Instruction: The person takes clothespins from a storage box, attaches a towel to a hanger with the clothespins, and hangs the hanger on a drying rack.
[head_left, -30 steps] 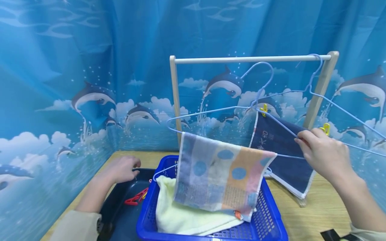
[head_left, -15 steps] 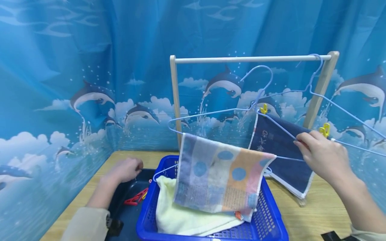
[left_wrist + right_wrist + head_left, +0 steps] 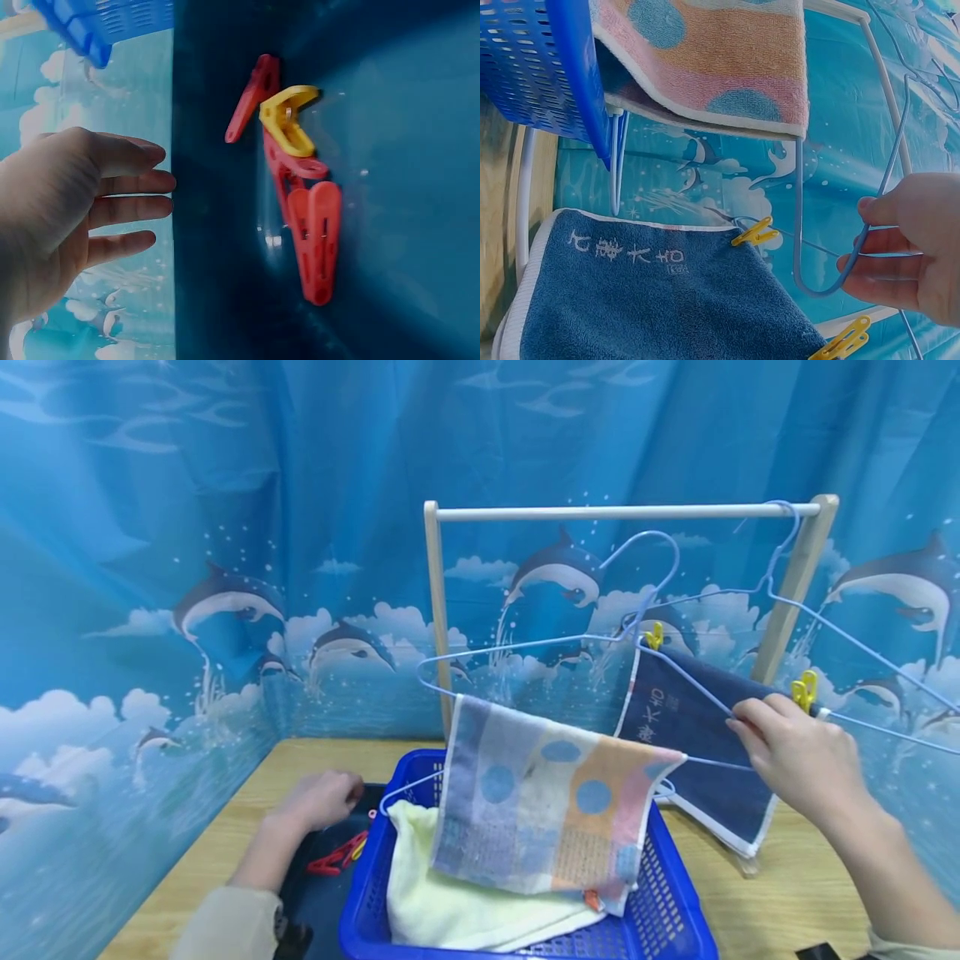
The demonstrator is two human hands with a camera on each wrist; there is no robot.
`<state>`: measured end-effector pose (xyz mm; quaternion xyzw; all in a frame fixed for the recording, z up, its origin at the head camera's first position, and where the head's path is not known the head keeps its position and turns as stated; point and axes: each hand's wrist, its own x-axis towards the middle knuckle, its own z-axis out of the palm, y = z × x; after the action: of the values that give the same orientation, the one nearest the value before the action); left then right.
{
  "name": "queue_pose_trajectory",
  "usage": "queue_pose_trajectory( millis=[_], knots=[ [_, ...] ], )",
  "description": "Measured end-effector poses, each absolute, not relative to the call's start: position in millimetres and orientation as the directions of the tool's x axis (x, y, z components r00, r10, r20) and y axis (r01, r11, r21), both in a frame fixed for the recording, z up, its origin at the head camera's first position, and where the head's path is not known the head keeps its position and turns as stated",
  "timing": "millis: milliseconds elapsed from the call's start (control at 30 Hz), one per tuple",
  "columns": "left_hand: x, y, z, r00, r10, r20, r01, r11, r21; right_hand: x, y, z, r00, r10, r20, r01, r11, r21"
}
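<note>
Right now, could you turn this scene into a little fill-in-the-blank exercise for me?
The right hand holds a ____ bearing the dotted towel.
The navy towel shows ____ yellow clips.
The basket is coloured ____.
The left hand is near a tray of yellow and ____ clips.

Missing words: hanger; two; blue; red.

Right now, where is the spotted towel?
In the head view, the spotted towel hangs right of centre from a hanger, over the blue basket and pale yellow cloth.

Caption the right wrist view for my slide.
Right grip holds blue hanger draped with patterned towel, near navy towel with yellow clips.
</note>
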<state>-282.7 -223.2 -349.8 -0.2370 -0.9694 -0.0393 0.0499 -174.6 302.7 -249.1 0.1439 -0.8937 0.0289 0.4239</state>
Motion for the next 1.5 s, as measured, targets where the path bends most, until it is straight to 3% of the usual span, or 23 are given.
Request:
queue_pose_trajectory(
  millis=[800, 1033, 1167, 1333, 1500],
  knots=[
    [-280, -213, -372, -0.916, 0.401, -0.016, 0.396, 0.91, 0.123, -177, 301, -253, -0.635, -0.21, 0.743, -0.264, 0.963, 0.047],
    [-279, -211, -375, -0.899, 0.437, -0.005, 0.434, 0.894, 0.111, -177, 302, -254, -0.648, -0.203, 0.734, -0.257, 0.966, 0.041],
    [-281, -212, -376, -0.853, 0.518, 0.062, 0.519, 0.854, 0.012, -177, 302, -254, -0.653, -0.203, 0.73, -0.255, 0.966, 0.04],
    [-284, -214, -380, -0.744, 0.649, 0.161, 0.631, 0.761, -0.151, -178, 303, -256, -0.642, -0.213, 0.736, -0.265, 0.963, 0.047],
    [-288, -215, -385, -0.651, 0.729, 0.212, 0.698, 0.684, -0.212, -178, 304, -257, -0.643, -0.217, 0.735, -0.27, 0.962, 0.048]
  ],
)
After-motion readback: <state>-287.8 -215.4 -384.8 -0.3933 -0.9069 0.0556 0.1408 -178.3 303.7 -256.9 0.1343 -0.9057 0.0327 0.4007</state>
